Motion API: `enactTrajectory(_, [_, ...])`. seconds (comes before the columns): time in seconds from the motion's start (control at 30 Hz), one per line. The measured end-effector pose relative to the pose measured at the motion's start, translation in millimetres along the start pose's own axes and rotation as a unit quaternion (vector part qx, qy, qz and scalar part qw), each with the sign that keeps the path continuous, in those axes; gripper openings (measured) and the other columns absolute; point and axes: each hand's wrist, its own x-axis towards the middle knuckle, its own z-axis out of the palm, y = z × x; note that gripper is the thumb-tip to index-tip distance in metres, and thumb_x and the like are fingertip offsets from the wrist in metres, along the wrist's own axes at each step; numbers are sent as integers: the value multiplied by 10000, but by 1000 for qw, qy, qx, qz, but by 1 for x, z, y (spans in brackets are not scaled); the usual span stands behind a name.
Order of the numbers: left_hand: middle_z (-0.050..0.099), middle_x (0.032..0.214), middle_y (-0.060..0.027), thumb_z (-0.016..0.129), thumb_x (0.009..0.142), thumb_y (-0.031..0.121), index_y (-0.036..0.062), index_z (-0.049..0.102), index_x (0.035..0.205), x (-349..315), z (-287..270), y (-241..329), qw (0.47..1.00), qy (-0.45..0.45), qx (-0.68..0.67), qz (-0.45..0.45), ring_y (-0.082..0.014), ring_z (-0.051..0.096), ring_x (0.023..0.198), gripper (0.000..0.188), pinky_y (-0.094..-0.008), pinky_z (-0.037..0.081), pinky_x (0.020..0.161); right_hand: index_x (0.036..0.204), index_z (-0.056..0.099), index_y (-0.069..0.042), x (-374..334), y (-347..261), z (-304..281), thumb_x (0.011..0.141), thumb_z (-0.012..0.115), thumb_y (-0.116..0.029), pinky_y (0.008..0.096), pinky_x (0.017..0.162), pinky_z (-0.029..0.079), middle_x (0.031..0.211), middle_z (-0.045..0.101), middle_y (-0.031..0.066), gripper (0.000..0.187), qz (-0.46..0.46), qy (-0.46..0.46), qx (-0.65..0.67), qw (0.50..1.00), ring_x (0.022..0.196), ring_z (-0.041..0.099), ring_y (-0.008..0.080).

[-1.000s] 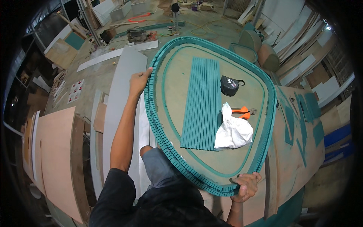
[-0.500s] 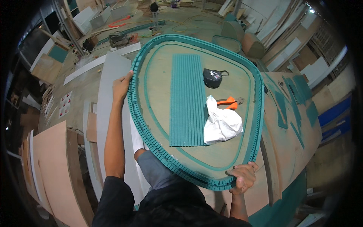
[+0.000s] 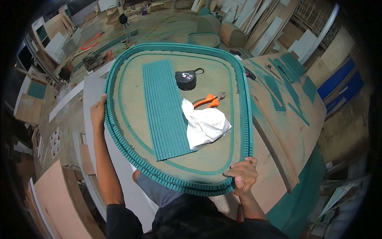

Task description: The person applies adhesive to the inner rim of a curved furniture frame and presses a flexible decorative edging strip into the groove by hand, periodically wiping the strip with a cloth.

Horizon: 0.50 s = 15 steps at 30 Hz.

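Observation:
I hold a big rounded panel (image 3: pixel 131 101) with a raised, slotted green rim. My left hand (image 3: pixel 98 112) grips its left edge, and my right hand (image 3: pixel 243 175) is closed around the near right corner, thumb on the outside. On the panel lie a grooved green sheet (image 3: pixel 165 115), a black tape measure (image 3: pixel 186 81) and pliers (image 3: pixel 206 101) with orange handles. A crumpled white bag or cloth (image 3: pixel 207 127) rests partly against the sheet and the pliers. The fingertips under the left edge are hidden.
On the right stands a dusty workbench (image 3: pixel 290 131) bearing green offcuts (image 3: pixel 274 91), a red-and-black power tool (image 3: pixel 250 73) and a long curved strip (image 3: pixel 274 147). Boards lean against the right wall. A curved wooden piece (image 3: pixel 59 199) stands at lower left. Hoses (image 3: pixel 157 30) lie across the far floor.
The panel and both hands sit farther left in the view, and the background has shifted left too. The power tool on the bench shows more. Both hands keep their grip.

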Motion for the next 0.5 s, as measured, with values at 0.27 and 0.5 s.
enactTrajectory(0.27, [655, 753, -29, 692, 960, 499, -29, 770, 875, 2, 0, -1, 1000, -12, -17, 12, -128, 560, 708, 540, -306, 441, 698, 655, 753, -125, -1, 1, -2, 929, 494, -304, 420, 915, 368, 580, 624, 13, 418, -12, -3, 1, 1000, 682, 651, 192])
enactTrajectory(0.5, [591, 689, 1, 688, 962, 518, 5, 711, 770, -1, 1, 3, 1000, 18, 17, 17, -109, 502, 646, 548, -287, 378, 634, 661, 754, -126, -1, 2, -3, 932, 500, -303, 423, 910, 373, 592, 632, 17, 411, -11, 4, 0, 1000, 682, 651, 192])
